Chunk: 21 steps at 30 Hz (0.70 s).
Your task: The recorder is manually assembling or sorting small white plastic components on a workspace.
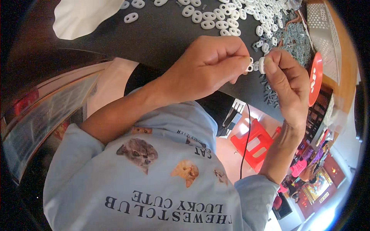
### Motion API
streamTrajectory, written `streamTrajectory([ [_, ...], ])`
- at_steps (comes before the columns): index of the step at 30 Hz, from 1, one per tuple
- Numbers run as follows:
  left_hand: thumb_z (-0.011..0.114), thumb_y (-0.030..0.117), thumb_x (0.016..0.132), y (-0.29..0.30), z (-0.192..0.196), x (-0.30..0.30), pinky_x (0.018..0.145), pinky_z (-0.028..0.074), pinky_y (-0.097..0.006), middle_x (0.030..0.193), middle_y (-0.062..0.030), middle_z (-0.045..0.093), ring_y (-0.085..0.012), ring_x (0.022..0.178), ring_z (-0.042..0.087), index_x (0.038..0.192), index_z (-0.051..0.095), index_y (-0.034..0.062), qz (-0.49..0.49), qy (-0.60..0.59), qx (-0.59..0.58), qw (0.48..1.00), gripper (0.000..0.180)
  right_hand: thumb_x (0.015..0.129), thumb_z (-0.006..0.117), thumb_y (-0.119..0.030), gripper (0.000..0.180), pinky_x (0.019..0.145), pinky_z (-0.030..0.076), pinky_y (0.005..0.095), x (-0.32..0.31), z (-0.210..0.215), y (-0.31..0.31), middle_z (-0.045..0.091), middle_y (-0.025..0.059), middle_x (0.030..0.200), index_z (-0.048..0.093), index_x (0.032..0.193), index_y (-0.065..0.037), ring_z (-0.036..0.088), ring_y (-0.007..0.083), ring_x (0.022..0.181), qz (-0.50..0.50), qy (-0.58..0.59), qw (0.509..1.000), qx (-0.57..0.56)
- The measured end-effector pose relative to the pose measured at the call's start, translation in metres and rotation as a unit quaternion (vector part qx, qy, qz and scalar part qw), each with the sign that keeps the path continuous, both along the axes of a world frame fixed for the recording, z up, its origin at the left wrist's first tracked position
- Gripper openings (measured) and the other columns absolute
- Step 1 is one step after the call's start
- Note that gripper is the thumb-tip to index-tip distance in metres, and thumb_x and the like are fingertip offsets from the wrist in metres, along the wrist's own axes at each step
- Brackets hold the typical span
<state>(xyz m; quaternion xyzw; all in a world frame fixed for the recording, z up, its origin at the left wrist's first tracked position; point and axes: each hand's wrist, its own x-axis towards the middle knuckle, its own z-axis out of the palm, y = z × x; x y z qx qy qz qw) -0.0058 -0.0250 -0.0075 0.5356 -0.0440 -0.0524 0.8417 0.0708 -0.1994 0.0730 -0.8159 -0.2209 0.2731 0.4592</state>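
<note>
My left hand (216, 63), at 9 o'clock, pinches a white holed piece (250, 64); my right hand (287, 77), at 3, pinches a white rounded piece (262, 65): best kept aligned.

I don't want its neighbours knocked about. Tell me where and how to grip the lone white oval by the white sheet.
Probably best: pinch the oval by its two rounded ends, coming down from the near side. It lies flat, holes facing up, longer from left to right, so the ends face sideways; other ovals lie beyond it and the sheet to its left.
</note>
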Motion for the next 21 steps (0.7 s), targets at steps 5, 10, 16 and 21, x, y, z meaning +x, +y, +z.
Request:
streamTrajectory([
  [5,0.053,0.017,0.095,0.0002,0.001,-0.002,0.046,0.03,-0.018,0.066,0.0023,0.052,-0.0018,0.052,0.041,0.085,0.058,0.0032,-0.01,0.021,-0.007,1.0,0.018,0.093,0.058,-0.015,0.018,0.058,0.034,0.021,-0.0025,0.001,-0.0002,0.051,-0.0039,0.073,0.059,0.087,0.002,0.042,0.0044,0.068,0.004,0.004,1.0,-0.006],
  [10,0.054,0.017,0.094,0.0005,0.0005,-0.002,0.045,0.029,-0.018,0.066,0.0027,0.053,-0.0009,0.05,0.04,0.086,0.059,0.0039,-0.003,0.002,0.013,1.0,0.016,0.092,0.059,-0.017,0.019,0.058,0.033,0.0208,-0.0052,-0.0008,0.0002,0.051,-0.0044,0.073,0.059,0.086,0.001,0.042,0.0042,0.068,-0.01,0.001,1.0,0.004],
  [16,0.054,0.017,0.094,0.0013,0.0012,-0.0025,0.044,0.028,-0.018,0.064,0.0038,0.052,0.0001,0.049,0.038,0.085,0.059,0.0043,0.0,0.004,0.011,1.0,0.017,0.094,0.057,-0.019,0.018,0.054,0.024,0.0186,-0.0053,-0.0036,0.0017,0.045,-0.0079,0.074,0.058,0.093,-0.002,0.034,0.0012,0.063,0.0,0.007,1.0,-0.002],
  [21,0.054,0.018,0.094,0.0014,0.0011,-0.0033,0.042,0.026,-0.019,0.064,0.0041,0.051,0.0006,0.049,0.037,0.084,0.059,0.0043,0.002,0.011,0.004,1.0,0.018,0.093,0.059,-0.018,0.02,0.058,0.032,0.0206,-0.0086,0.0004,0.0077,0.051,-0.0051,0.073,0.059,0.086,0.001,0.041,0.0038,0.068,-0.01,-0.007,1.0,-0.003],
])
